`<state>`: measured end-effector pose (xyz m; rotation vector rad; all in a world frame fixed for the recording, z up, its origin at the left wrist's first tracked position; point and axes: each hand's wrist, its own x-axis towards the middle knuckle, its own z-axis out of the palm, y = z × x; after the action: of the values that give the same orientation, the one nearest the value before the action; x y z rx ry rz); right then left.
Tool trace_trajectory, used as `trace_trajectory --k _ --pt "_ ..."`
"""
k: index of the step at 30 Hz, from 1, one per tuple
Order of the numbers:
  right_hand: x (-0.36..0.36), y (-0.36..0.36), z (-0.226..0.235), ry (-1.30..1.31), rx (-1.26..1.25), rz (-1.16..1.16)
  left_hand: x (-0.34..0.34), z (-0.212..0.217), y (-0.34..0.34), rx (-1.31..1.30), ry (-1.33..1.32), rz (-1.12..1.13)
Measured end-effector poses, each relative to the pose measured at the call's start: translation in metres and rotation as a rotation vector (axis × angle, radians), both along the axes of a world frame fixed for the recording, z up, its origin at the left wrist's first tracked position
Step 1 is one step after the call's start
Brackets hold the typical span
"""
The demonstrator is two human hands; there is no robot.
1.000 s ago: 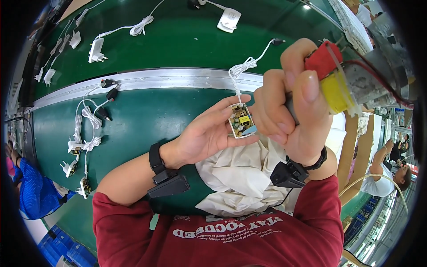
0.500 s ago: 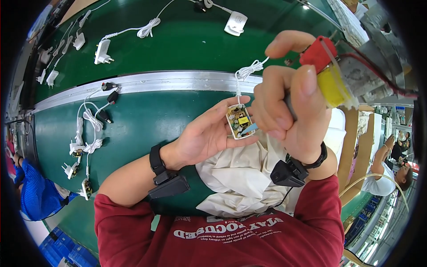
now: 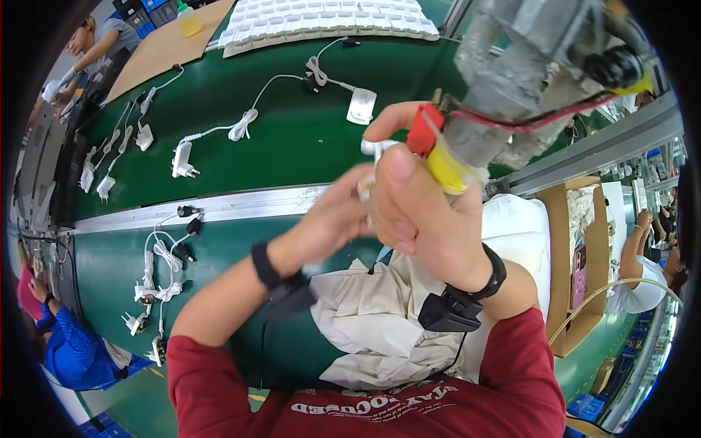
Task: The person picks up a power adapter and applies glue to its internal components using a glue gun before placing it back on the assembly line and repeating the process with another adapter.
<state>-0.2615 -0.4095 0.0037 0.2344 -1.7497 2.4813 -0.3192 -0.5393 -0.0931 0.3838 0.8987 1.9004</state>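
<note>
My right hand (image 3: 420,212) is closed around a hand-held tool (image 3: 482,120) with a grey, grimy body, yellow tape, a red switch block and red and black wires. A bit of its blue tip (image 3: 382,252) shows below my fingers. My left hand (image 3: 325,219), blurred by motion, is at the left of my right hand, fingers bent round the white power adapter. Only a sliver of the adapter (image 3: 364,191) shows between the hands; its circuit board is hidden. Part of a white coiled cable (image 3: 378,148) shows above my right fingers.
White adapters with cables (image 3: 182,160) lie on the far green surface beyond a metal rail (image 3: 255,201). Several open adapters (image 3: 157,350) with black plugs are at left. Crumpled off-white cloth (image 3: 380,306) lies before me; a cardboard box (image 3: 558,277) is at right. Co-workers are at both sides.
Both hands have come together, with the tool moved left and the left hand now partly behind the right. The open adapter's circuit board, visible before, is now hidden. The whole view has shifted.
</note>
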Motion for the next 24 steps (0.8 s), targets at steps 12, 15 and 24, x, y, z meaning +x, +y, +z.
trace_trajectory --k 12,15,24 --pt "0.003 0.013 0.011 0.034 -0.146 0.040 -0.032 0.016 0.109 -0.121 0.699 0.290" --pt "0.002 0.012 0.013 0.061 -0.125 0.005 -0.037 0.017 0.097 -0.190 0.698 0.284" --pt "0.000 0.013 0.013 0.105 -0.042 -0.031 -0.091 0.026 0.052 -0.407 0.660 0.334"
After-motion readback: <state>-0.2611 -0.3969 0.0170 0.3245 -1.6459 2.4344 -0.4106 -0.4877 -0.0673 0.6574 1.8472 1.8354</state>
